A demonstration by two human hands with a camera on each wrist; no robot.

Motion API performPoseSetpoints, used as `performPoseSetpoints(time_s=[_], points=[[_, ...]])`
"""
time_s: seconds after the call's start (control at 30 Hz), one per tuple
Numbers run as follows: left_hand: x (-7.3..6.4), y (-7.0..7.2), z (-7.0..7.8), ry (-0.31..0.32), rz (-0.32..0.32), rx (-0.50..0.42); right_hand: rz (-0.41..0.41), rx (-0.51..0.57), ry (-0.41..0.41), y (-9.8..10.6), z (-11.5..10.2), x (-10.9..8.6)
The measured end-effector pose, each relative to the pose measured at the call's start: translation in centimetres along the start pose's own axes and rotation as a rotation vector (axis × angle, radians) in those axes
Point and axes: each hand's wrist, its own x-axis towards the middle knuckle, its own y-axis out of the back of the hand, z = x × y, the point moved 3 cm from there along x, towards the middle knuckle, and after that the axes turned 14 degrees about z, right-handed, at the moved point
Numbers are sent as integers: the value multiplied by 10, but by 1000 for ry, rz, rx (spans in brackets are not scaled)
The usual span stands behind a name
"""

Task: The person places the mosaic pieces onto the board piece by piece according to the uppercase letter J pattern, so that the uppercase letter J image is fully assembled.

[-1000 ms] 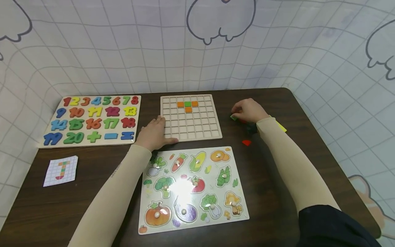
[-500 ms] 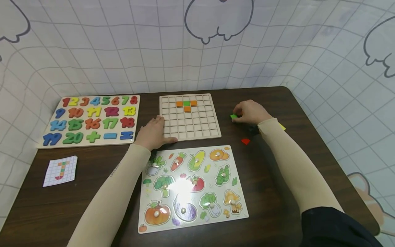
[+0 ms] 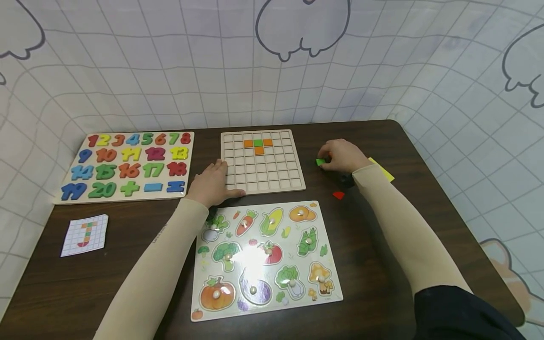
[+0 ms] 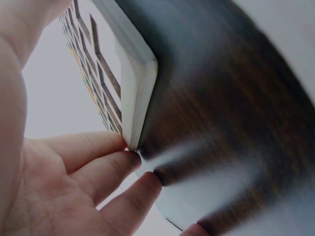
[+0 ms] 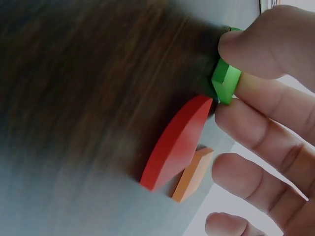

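My left hand (image 3: 211,184) rests against the left side of a wooden grid board (image 3: 272,184), fingers extended and thumb by its front edge. In the left wrist view, fingertips touch the board's rim (image 4: 140,83) near a corner. Several tiles lie in the board's upper cells, orange (image 3: 259,151) and green (image 3: 257,142). To the board's right, my right hand (image 3: 344,156) pinches a small green block (image 3: 320,162) low at the table. The right wrist view has the thumb and fingers on this green block (image 5: 228,81), beside a curved red block (image 5: 179,142) and an orange block (image 5: 193,174).
A red piece (image 3: 338,195) lies in front of my right hand, and something flat and yellow (image 3: 382,169) behind the wrist. Nearer me is a vegetable knob puzzle (image 3: 265,307). Leftward are a number puzzle (image 3: 123,200) and a pattern card (image 3: 70,238).
The right hand has shifted only slightly, and more of the green block shows at its fingertips. My left hand stays at the board, whose tiles look the same.
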Motion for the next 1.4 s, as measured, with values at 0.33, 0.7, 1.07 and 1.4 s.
performPoseSetpoints(time_s=[0.33,0.7,1.07,1.4], points=[[1,-1,-1,4,0,4,60,55,14,-6,-19,14],[-1,2,-2,6,2,-1,72,94,66,-20,-75,44],[0,-3,-2,7,-3,-6,0,72,104,-38,-130,66],[0,0,-3,-1,9,12,19,38,115,-46,-140,74]])
